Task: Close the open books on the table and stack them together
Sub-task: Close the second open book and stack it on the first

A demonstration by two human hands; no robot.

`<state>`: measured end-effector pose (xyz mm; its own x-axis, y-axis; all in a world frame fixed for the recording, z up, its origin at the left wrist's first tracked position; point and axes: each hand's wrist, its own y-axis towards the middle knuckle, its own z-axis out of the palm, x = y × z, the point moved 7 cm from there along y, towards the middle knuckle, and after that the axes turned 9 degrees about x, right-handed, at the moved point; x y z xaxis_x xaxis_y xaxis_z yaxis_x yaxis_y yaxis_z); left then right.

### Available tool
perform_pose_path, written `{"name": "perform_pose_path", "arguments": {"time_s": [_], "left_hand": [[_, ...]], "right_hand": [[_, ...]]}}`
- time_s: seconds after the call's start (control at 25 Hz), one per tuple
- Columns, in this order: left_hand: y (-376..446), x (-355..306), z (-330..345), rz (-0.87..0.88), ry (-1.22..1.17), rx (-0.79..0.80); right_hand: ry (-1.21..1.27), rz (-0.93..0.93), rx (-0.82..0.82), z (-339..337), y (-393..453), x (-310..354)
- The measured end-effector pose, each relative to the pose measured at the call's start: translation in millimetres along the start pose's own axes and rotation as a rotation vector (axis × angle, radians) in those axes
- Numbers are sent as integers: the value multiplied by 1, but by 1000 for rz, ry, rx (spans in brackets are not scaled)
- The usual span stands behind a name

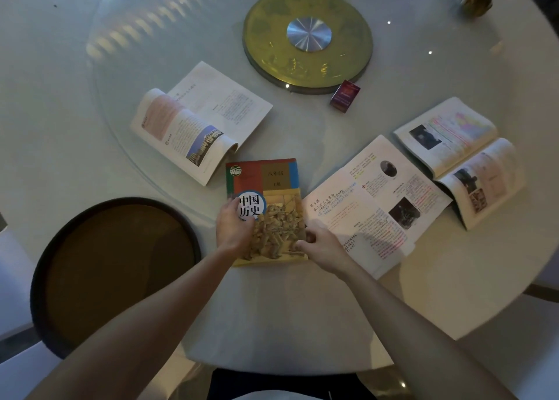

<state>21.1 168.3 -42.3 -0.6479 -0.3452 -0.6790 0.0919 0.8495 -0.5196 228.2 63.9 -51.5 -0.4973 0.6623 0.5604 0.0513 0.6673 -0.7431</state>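
Observation:
A closed textbook with a red, blue and tan cover lies flat near the table's front. My left hand rests palm-down on its lower left part. My right hand grips its lower right edge with curled fingers. Directly to the right an open book lies flat, touching the closed one. A second open book sits further right with its pages arched. A third open book lies at the upper left on the glass turntable.
The round white table carries a glass turntable with a gold centre disc. A small dark red box stands by the disc. A round dark-rimmed chair seat is at the lower left. A small brown object sits at the far right.

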Motion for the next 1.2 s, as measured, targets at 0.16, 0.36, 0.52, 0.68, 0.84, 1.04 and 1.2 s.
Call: {"name": "perform_pose_path", "arguments": {"time_s": [0.16, 0.36, 0.52, 0.68, 0.84, 1.04, 1.2], "left_hand": [[-3, -9, 9, 64, 202, 98], [-17, -48, 46, 175, 253, 249], [-19, -94, 89, 243, 268, 399], [-12, -142, 126, 249, 308, 422], [5, -171, 161, 176, 306, 350], [26, -174, 178, 14, 329, 220], [27, -190, 176, 3, 394, 141]], "right_hand": [[59, -48, -37, -1, -7, -8], [49, -120, -275, -48, -35, -21], [-64, -110, -383, -97, -50, -45], [-114, -83, -445, -145, -58, -83], [-252, -79, -422, -170, -60, -135], [-616, -244, -322, -168, -60, -172], [-772, -510, -387, -156, -52, -165]]}}
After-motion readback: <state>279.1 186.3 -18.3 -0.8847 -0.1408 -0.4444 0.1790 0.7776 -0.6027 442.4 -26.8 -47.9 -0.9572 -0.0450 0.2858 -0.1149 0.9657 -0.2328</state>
